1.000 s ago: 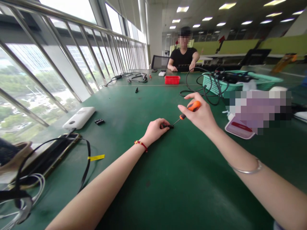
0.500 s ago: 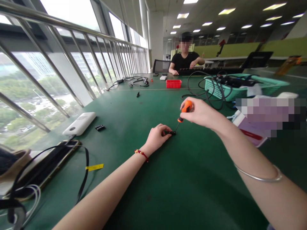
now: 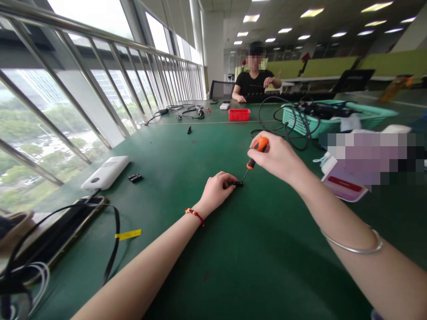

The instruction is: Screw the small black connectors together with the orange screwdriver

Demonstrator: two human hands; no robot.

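Note:
My right hand is closed around the orange and black handle of a screwdriver. Its thin shaft slants down to the left, and the tip meets the end of a small black part. My left hand pinches that part between thumb and fingers, low on the green table. The fingers hide much of the part, so its exact kind cannot be told. Another small black piece lies to the left, and a smaller black bit lies farther back.
At left are a white power bank, a phone and a black cable with a yellow tag. A red bin and a green basket with cables stand farther back. A person sits across the table.
The camera view has shifted slightly, so everything sits a little farther left. Both hands keep their hold, with the screwdriver tip still at the black part. The person opposite has raised a hand a little.

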